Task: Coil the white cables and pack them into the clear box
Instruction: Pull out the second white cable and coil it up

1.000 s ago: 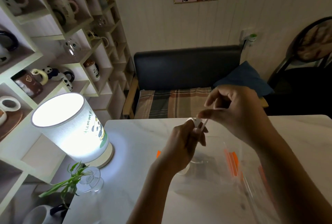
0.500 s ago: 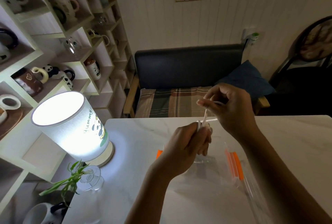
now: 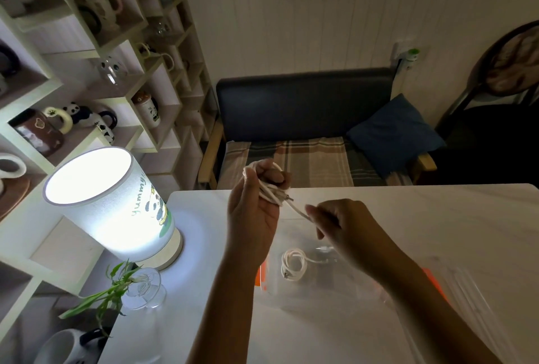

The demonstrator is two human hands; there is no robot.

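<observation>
Head view: left hand (image 3: 252, 217) holds the cable (image 3: 269, 191) looped round its fingers (image 3: 272, 175) above the desk (image 3: 437, 217); right hand (image 3: 338, 223) pinches the tail. Keep tension, wrap snugly, then drop it in the box (image 3: 335, 285) beside the coil (image 3: 293, 263).

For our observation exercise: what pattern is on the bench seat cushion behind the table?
A plaid check of brown, grey and cream stripes on the bench seat cushion, seen in the head view.
</observation>
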